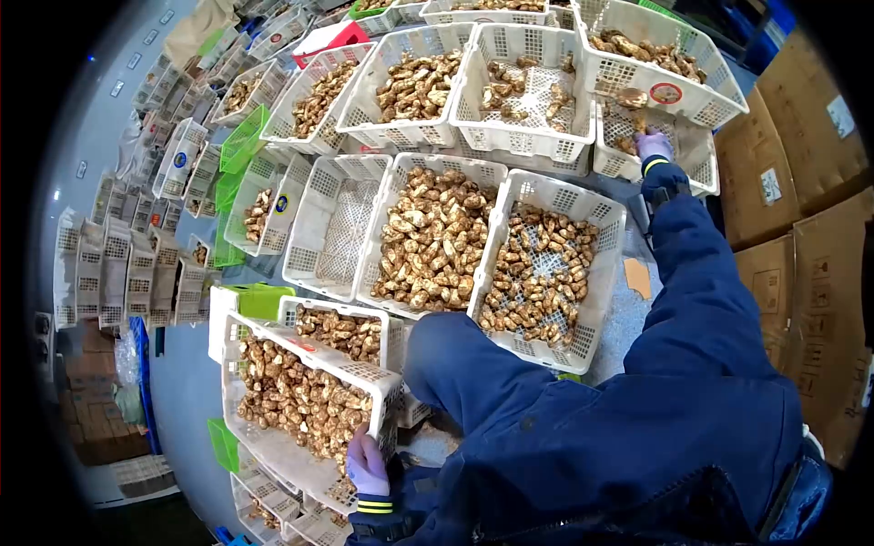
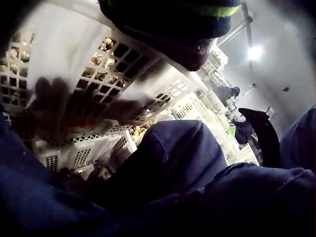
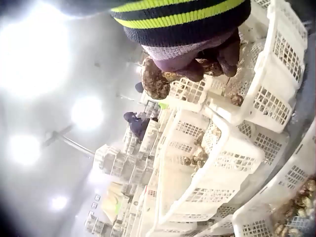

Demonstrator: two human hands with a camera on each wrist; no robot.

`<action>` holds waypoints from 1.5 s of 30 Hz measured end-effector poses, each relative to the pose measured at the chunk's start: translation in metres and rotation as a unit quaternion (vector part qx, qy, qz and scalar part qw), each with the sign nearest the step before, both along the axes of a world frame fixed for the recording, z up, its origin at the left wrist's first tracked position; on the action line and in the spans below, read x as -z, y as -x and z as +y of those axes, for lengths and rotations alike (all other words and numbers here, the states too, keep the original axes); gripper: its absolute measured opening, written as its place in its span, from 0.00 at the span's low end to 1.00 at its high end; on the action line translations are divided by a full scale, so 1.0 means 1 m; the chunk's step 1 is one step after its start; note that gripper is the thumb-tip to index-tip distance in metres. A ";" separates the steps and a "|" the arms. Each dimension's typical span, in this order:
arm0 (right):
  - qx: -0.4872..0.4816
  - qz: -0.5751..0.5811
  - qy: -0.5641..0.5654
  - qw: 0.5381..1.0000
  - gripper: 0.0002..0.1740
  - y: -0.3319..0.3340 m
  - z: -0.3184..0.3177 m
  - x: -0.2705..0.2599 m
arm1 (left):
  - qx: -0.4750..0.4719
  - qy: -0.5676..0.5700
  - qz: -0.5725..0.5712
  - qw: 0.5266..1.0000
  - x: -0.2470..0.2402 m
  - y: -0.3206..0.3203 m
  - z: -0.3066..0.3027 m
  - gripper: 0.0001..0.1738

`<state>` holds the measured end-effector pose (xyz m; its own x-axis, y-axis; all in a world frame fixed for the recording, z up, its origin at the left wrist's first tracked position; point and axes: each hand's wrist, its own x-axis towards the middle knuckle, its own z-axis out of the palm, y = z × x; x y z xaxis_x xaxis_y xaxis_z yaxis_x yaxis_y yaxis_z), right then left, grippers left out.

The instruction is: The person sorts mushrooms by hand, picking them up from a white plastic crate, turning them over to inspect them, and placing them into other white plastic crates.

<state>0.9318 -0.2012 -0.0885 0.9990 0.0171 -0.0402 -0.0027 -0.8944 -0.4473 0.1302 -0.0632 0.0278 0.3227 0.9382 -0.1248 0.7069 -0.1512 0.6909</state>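
My left hand, in a purple glove, grips the near rim of a tilted white crate filled with brown-and-cream mushrooms. In the left wrist view that hand is dark above the crate's slotted wall; its fingertips are hidden. At the upper right, my gloved right hand reaches into a low white crate holding a few mushrooms. Seen from the right wrist, the hand holds a large mushroom in its curled fingers, over the crate.
White crates of mushrooms stand in front, beside one with a bare floor. Another crate overlaps the low one. Cardboard boxes line the right side. Rows of crates extend left. Two distant people show in the left wrist view.
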 end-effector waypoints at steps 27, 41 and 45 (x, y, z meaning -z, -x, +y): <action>-0.083 0.022 0.162 0.983 0.36 -0.055 -0.030 0.038 | -0.008 0.083 0.001 0.996 0.006 0.009 0.005 0.25; -0.529 -0.138 -0.204 0.812 0.22 0.189 0.144 -0.156 | 0.040 0.156 0.073 0.984 -0.061 0.001 0.034 0.20; -0.704 -0.078 -0.283 0.646 0.18 0.386 0.220 -0.221 | -0.135 -0.024 -0.194 0.971 -0.040 0.067 0.109 0.23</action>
